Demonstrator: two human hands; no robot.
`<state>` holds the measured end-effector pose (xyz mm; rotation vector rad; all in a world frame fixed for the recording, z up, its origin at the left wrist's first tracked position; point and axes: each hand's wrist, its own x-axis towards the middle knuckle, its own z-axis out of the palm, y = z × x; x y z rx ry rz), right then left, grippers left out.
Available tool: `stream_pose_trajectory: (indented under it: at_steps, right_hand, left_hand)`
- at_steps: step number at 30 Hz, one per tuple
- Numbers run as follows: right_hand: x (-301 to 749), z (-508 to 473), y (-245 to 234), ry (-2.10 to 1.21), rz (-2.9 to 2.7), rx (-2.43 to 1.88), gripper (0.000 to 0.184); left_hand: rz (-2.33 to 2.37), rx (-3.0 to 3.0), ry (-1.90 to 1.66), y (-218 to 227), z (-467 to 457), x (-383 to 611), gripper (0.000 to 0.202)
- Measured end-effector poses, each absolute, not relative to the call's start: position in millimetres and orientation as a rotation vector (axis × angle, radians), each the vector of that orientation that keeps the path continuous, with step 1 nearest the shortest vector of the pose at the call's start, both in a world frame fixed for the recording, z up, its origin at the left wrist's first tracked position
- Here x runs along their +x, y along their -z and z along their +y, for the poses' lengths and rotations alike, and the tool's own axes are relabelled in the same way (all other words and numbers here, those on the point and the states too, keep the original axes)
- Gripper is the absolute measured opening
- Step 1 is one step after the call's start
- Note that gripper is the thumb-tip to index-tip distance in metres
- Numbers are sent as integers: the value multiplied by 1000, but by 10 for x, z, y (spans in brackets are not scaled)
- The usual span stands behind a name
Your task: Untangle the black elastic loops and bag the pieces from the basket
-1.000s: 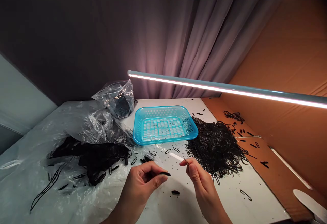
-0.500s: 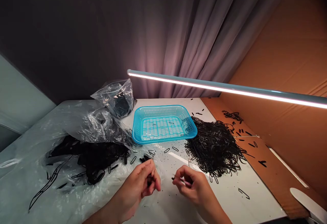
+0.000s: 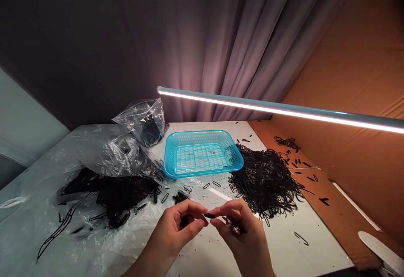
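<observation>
My left hand (image 3: pixel 179 230) and my right hand (image 3: pixel 238 228) meet fingertip to fingertip over the white table. Between them, both pinch the ends of a small black strip (image 3: pixel 209 215). More black material (image 3: pixel 185 221) shows in the curl of my left fingers. Something thin and pinkish (image 3: pixel 233 227), too small to name, sits in the curled fingers of my right hand. Just beyond my left hand lies a small cluster of black pieces (image 3: pixel 180 196). To the right spreads a large heap of thin black loops (image 3: pixel 268 180).
A blue perforated basket (image 3: pixel 203 173) stands beyond my hands, with a few small bits inside. On the left, a dark heap (image 3: pixel 123 195) lies on clear plastic sheeting (image 3: pixel 47 209), near a clear bag (image 3: pixel 142 119). A lit tube lamp (image 3: pixel 277 110) crosses above the table.
My hands have come together from apart, and my left hand has turned with thumb and forefinger extended. The small black strip is now held between both hands' fingertips.
</observation>
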<state>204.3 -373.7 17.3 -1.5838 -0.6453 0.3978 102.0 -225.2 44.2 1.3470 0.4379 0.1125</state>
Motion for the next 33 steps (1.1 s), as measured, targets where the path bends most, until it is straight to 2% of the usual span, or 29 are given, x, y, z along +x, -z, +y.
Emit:
stream_pose_trajectory:
  at_steps: [5, 9, 13, 15, 24, 33]
  right_hand:
    - [2012, -3741, -126, -247, -733, -1603, 12]
    - [2042, -3739, -137, -188, -906, -1714, 7]
    - [2125, -3771, -201, -266, -1060, -1650, 36]
    - [2161, -3804, -224, -283, -1171, -1656, 41]
    - [2148, -3818, -229, 128, -1421, -1874, 29]
    - [2145, -3810, -224, 125, -1449, -1879, 27]
  left_hand:
    - [488, 1391, -138, -438, -2266, 1022, 22]
    - [541, 1404, -211, -424, -2278, 1036, 14]
    - [597, 1392, -330, -395, -2266, 1052, 6]
    - [615, 1375, -374, -389, -2257, 1052, 4]
    - [592, 1374, -448, -421, -2257, 1062, 7]
    - [598, 1369, -444, -393, -2262, 1046, 11]
